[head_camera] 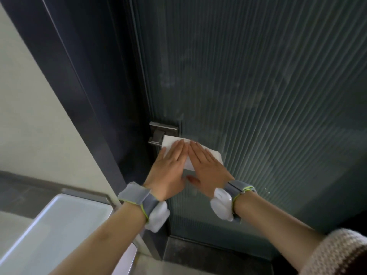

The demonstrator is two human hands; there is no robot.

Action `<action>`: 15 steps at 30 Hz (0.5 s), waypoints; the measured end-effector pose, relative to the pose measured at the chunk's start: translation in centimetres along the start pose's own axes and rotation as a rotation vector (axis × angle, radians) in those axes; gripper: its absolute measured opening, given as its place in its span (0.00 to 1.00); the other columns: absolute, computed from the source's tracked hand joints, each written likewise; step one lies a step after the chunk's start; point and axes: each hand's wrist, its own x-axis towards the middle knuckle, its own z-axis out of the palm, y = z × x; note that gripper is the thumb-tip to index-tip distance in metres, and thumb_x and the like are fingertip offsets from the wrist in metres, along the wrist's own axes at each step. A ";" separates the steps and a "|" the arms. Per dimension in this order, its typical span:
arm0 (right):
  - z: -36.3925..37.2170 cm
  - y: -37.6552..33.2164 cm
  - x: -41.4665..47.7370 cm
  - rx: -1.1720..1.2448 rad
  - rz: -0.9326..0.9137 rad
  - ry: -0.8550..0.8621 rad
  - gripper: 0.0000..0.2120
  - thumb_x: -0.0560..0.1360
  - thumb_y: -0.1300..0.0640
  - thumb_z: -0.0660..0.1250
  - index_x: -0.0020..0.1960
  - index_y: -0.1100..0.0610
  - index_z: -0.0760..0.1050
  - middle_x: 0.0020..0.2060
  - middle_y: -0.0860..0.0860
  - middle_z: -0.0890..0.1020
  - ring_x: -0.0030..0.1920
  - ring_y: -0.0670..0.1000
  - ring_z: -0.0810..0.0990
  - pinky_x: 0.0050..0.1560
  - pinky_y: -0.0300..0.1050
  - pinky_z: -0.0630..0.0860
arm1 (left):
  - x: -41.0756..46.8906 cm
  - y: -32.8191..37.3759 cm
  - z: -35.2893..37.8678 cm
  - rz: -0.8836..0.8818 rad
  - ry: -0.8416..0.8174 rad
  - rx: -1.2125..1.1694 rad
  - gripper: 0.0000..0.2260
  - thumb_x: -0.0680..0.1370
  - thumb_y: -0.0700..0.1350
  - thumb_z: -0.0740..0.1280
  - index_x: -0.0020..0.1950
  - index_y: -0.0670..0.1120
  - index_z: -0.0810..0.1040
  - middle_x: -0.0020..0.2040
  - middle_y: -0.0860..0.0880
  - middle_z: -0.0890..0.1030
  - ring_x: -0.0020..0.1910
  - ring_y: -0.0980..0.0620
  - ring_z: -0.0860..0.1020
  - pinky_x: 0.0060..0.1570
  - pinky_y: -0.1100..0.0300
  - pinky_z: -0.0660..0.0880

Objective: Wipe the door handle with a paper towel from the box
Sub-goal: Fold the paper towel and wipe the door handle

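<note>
Head view, looking down along both forearms toward a dark door. At far left a pale wall (29,100) runs down to a white basin (59,221) in the lower corner. Next comes the dark door frame (83,80), and beside it the ribbed glass door (258,86) that fills the rest of the picture.

The metal door handle (156,138) sits at the door's left edge on a square plate, and only its left end shows. A white paper towel (190,153) is draped over the rest of the lever. The left hand (168,165) lies flat on the towel with fingers straight and close together, pressing rather than gripping. The right hand (206,167) lies flat just beside it in the same way, index fingertips nearly meeting in a peak; its thumb seems to tuck under the towel's lower edge, though that part is blurred.

Each wrist carries a grey strap with a white device. A knitted sleeve (337,253) covers the right arm at the lower right corner.
</note>
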 end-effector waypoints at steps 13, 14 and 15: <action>0.6 -2.3 1.6 0.002 -0.033 0.010 0.38 0.77 0.46 0.56 0.73 0.58 0.35 0.76 0.54 0.40 0.75 0.49 0.38 0.72 0.42 0.34 | -1.6 -2.9 -0.1 -0.019 0.024 0.052 0.34 0.76 0.45 0.57 0.73 0.44 0.38 0.78 0.47 0.41 0.76 0.52 0.42 0.75 0.50 0.41; 0.6 -2.8 2.1 0.000 -0.041 0.011 0.38 0.77 0.46 0.56 0.73 0.59 0.36 0.76 0.54 0.40 0.76 0.49 0.38 0.72 0.42 0.34 | -1.8 -3.5 -0.2 -0.036 0.031 0.058 0.34 0.75 0.45 0.57 0.73 0.44 0.38 0.78 0.47 0.41 0.76 0.53 0.42 0.75 0.50 0.41; 0.6 -3.3 2.7 0.003 -0.046 0.011 0.38 0.77 0.46 0.56 0.73 0.59 0.37 0.76 0.54 0.41 0.76 0.50 0.39 0.73 0.42 0.35 | -1.8 -4.1 -0.4 -0.051 0.036 0.067 0.34 0.75 0.45 0.58 0.73 0.45 0.38 0.78 0.48 0.41 0.76 0.53 0.42 0.75 0.50 0.42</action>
